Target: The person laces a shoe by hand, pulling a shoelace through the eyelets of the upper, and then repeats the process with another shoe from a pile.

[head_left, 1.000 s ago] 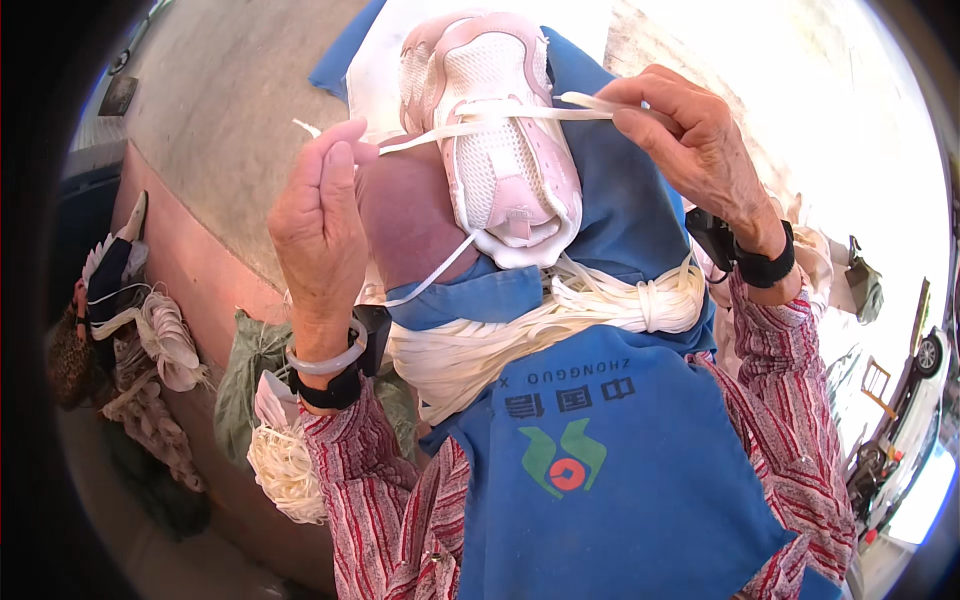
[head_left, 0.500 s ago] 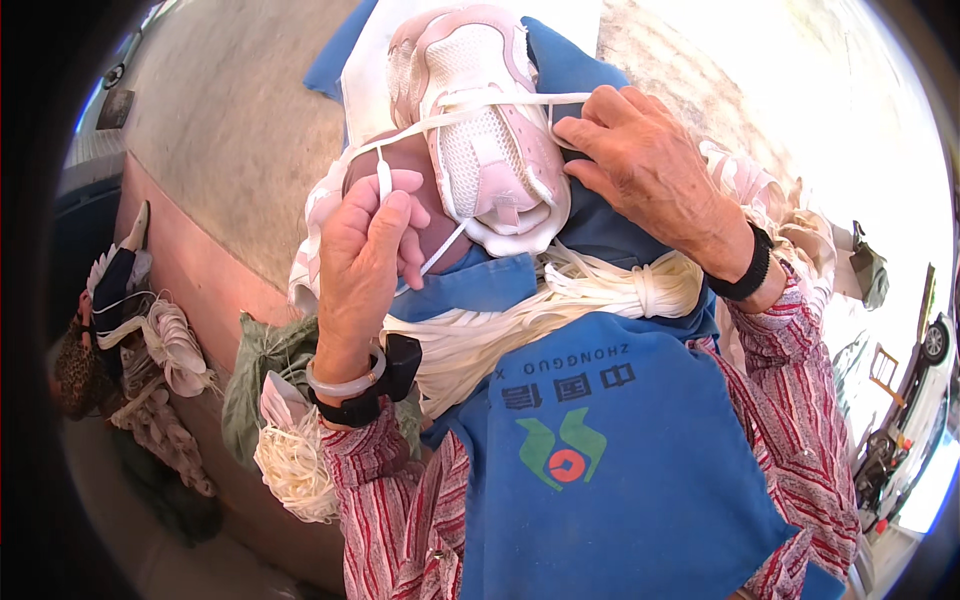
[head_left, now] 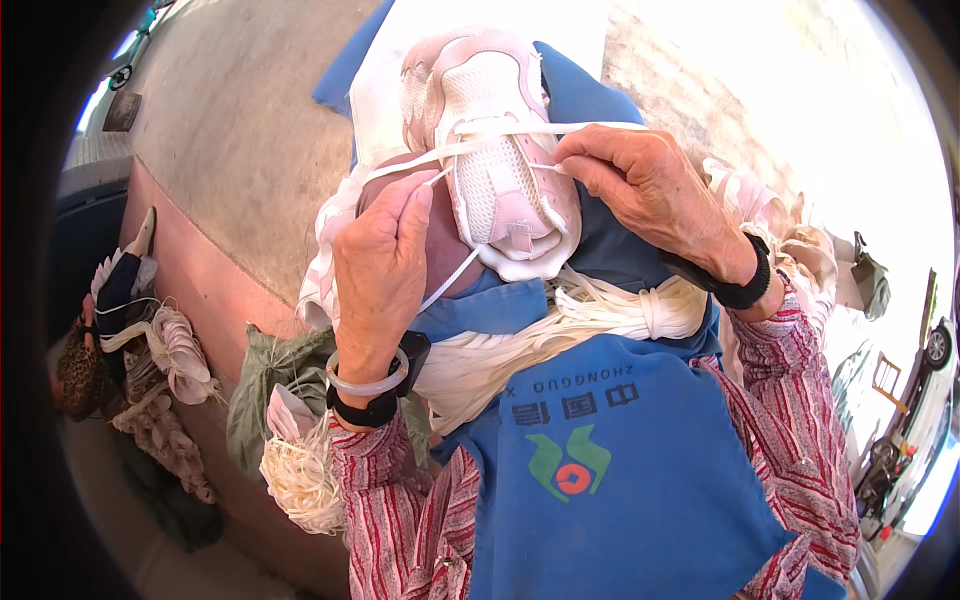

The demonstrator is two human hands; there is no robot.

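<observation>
A pink and white sneaker [head_left: 482,85] lies before me with its heel toward me, resting against other shoes. A flat white shoelace [head_left: 580,127] crosses over its tongue and runs to both sides. My left hand [head_left: 385,260] is closed, thumb and finger pinching a lace strand beside the shoe's left eyelet edge. My right hand [head_left: 645,185] is closed too, pinching lace at the right eyelet edge. Another lace length [head_left: 450,280] slants from the heel toward my left hand. The exact lace ends inside my fingers are hidden.
A tied bundle of white laces [head_left: 640,315] lies across my lap on a blue apron [head_left: 640,520]. More lace and shoe pieces [head_left: 300,480] sit by a green sack [head_left: 270,385] at left. Pale shoe parts [head_left: 750,200] are piled at right. A person's belongings [head_left: 120,280] appear far left.
My left hand has moved from holding a lace tip upright to pinching a strand beside the shoe. My right fingers have closed on lace at the right edge. The view shifted slightly.
</observation>
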